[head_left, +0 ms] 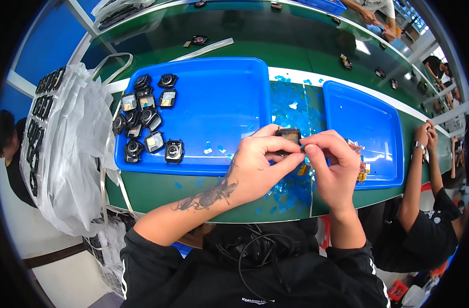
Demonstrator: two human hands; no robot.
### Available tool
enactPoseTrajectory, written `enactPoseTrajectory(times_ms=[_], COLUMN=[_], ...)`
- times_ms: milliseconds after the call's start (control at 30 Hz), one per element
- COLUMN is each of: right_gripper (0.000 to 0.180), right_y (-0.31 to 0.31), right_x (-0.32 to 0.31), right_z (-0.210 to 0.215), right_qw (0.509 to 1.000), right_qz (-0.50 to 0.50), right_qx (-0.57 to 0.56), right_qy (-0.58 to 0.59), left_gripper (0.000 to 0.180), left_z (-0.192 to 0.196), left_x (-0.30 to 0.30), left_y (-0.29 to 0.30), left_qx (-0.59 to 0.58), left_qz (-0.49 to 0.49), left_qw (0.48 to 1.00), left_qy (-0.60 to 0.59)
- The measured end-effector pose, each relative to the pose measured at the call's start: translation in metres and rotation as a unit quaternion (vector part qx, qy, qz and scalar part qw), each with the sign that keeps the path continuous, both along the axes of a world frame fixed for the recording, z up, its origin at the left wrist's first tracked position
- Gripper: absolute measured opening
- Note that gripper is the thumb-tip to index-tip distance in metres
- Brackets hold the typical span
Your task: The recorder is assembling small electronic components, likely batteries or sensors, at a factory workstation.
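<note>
My left hand (257, 167) is closed around a dark smartwatch case (290, 134), gripping it between thumb and fingers above the green bench. Close beside it, my right hand (337, 167) has thumb and forefinger pinched together at the case's lower right corner. Whatever lies between those fingertips is too small and hidden to make out. Just below the pinch shows a small yellow piece (303, 170); whether it is attached to the case I cannot tell. Several black watch cases (150, 119) lie in the left part of a large blue tray (214, 102), some overlapping.
Blue film scraps (288, 110) litter the bench between the trays. A smaller blue tray (365, 123) at right holds small parts with yellow and reddish bits (364, 172). Scattered parts lie on a green conveyor (275, 36). Stacked plastic-wrapped trays (73, 138) stand left; a co-worker (422, 220) is right.
</note>
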State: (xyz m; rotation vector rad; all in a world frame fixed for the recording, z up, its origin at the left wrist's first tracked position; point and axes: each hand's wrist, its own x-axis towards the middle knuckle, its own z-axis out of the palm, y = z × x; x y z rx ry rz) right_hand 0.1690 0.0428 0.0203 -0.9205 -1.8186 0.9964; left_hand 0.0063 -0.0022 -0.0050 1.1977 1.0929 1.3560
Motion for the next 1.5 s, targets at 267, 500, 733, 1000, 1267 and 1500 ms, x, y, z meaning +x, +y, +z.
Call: enactPoseTrajectory(times_ms=[267, 500, 733, 1000, 1267, 1500], right_gripper=[0.015, 0.018, 0.012, 0.010, 0.010, 0.008], right_y=[0.003, -0.005, -0.003, 0.001, 0.002, 0.004], right_x=[0.007, -0.008, -0.006, -0.009, -0.009, -0.008], right_z=[0.000, 0.020, 0.018, 0.016, 0.016, 0.013], right_qw=[0.998, 0.995, 0.994, 0.994, 0.998, 0.998], right_qz=[0.041, 0.002, -0.021, -0.029, -0.019, -0.007], right_qx=[0.038, 0.055, 0.043, 0.056, 0.012, 0.027], right_qy=[0.021, -0.087, -0.098, -0.086, -0.065, -0.063], left_gripper=[0.019, 0.042, 0.048, 0.048, 0.047, 0.047], left_z=[0.003, 0.015, 0.012, 0.006, 0.005, 0.004], left_x=[-0.003, -0.002, -0.004, -0.005, -0.005, -0.005], left_y=[-0.003, -0.004, -0.002, 0.001, 0.000, -0.002], left_qx=[0.018, -0.007, -0.031, -0.005, 0.003, 0.010], left_qz=[-0.003, -0.033, -0.079, -0.096, -0.092, -0.104], left_qw=[0.999, 0.992, 0.989, 0.987, 0.989, 0.991], left_qy=[0.038, -0.118, -0.119, -0.129, -0.117, -0.082])
